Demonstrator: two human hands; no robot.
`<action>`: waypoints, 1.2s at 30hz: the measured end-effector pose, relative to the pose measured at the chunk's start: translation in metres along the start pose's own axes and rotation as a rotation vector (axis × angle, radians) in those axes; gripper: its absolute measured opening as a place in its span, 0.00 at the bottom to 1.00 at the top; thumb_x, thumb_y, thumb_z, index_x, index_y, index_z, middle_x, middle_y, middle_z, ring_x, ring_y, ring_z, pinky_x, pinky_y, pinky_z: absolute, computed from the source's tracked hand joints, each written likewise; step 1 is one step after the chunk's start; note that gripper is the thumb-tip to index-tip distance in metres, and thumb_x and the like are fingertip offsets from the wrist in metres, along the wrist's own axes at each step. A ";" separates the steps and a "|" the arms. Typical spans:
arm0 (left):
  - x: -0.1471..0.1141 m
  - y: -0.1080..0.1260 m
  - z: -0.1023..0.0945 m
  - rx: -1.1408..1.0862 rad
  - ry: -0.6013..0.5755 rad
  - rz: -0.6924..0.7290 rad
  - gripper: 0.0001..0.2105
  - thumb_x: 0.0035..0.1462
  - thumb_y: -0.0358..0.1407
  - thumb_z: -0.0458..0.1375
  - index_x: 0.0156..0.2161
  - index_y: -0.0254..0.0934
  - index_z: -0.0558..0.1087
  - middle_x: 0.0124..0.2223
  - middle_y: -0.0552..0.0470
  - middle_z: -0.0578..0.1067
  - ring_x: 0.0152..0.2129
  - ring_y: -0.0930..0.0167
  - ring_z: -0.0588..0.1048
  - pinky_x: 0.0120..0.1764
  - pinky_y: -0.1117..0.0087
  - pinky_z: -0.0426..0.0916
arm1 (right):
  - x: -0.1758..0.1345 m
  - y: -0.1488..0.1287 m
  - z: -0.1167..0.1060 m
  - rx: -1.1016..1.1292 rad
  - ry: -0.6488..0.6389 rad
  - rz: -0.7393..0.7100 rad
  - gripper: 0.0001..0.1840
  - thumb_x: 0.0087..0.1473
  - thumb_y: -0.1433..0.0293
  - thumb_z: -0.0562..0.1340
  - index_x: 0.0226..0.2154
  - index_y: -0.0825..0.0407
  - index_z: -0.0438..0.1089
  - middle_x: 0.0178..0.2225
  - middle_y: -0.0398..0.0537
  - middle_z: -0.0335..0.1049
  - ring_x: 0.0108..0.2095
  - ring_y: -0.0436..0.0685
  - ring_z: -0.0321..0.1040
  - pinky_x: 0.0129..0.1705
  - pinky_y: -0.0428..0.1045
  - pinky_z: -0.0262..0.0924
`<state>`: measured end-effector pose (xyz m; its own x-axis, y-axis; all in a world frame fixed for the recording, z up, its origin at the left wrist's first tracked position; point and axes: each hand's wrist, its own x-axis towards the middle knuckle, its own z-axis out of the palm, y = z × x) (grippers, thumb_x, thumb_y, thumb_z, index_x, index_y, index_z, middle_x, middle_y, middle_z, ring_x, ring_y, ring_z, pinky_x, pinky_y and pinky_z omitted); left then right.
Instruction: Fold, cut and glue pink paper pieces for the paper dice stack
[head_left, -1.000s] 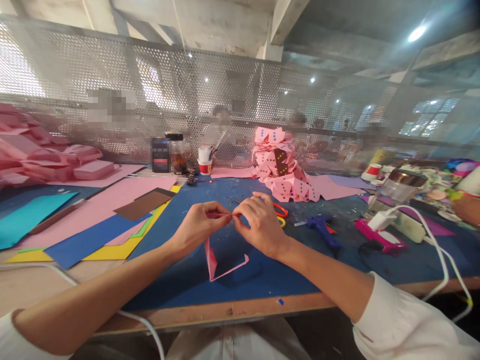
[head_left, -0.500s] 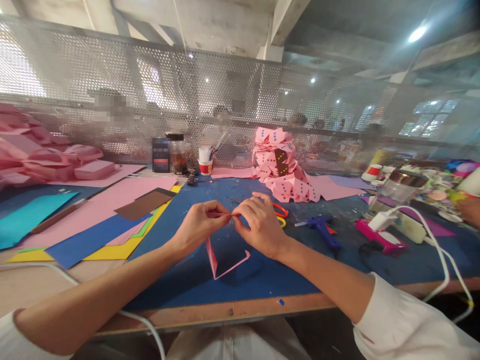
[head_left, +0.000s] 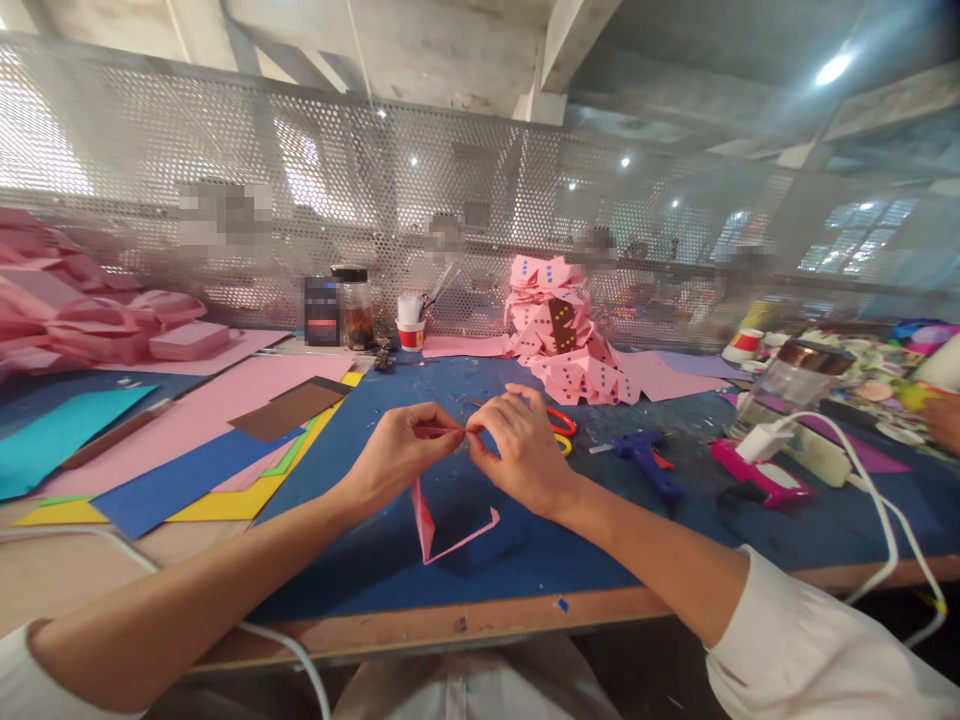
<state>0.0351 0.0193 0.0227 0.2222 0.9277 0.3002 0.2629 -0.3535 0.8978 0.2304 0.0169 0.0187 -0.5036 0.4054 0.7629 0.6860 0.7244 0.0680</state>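
Paper, a narrow folded pink strip, hangs from the left hand above the blue mat on the counter. The person pinches its upper end between thumb and fingers, which cover much of that end; below, it drops to a sharp bend and angles off to a small hooked tip. Whether the bend touches the mat cannot be told. The right hand is curled, thumb and forefinger brought together at the left fingertips; whether it grips any paper is hidden.

Just beyond the right hand, scissors show their red and yellow handles, the remainder mostly covered by that hand. A blue glue gun lies farther right. The pink pile is cut off by the left edge, and both white sleeves run out of view at the lower corners. Dark contents in the lidded jar are hard to identify. At the right edge, what seems another person's hand is blurred and cropped. Figures behind the mesh screen are indistinct.
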 end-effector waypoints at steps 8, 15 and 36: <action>-0.001 0.004 0.002 0.005 0.021 -0.022 0.09 0.49 0.40 0.66 0.31 0.34 0.78 0.30 0.51 0.79 0.29 0.68 0.77 0.33 0.72 0.68 | 0.000 -0.001 0.000 -0.012 -0.012 -0.004 0.04 0.64 0.73 0.58 0.36 0.49 0.66 0.34 0.43 0.73 0.41 0.55 0.68 0.64 0.58 0.49; -0.001 0.006 0.003 -0.019 0.025 -0.032 0.08 0.48 0.39 0.66 0.29 0.34 0.77 0.28 0.52 0.78 0.27 0.69 0.76 0.32 0.73 0.67 | 0.000 -0.002 0.001 -0.015 -0.015 -0.006 0.05 0.63 0.74 0.58 0.35 0.49 0.66 0.34 0.44 0.73 0.40 0.56 0.68 0.63 0.59 0.49; -0.001 0.005 0.001 -0.026 0.024 -0.089 0.08 0.48 0.38 0.64 0.31 0.35 0.78 0.31 0.52 0.79 0.30 0.68 0.75 0.35 0.70 0.67 | 0.000 0.001 -0.001 -0.001 -0.034 -0.063 0.07 0.66 0.71 0.57 0.37 0.49 0.69 0.36 0.45 0.74 0.41 0.56 0.67 0.64 0.59 0.49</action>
<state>0.0367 0.0166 0.0265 0.1760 0.9579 0.2266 0.2558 -0.2668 0.9292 0.2319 0.0171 0.0197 -0.5636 0.3774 0.7348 0.6527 0.7486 0.1162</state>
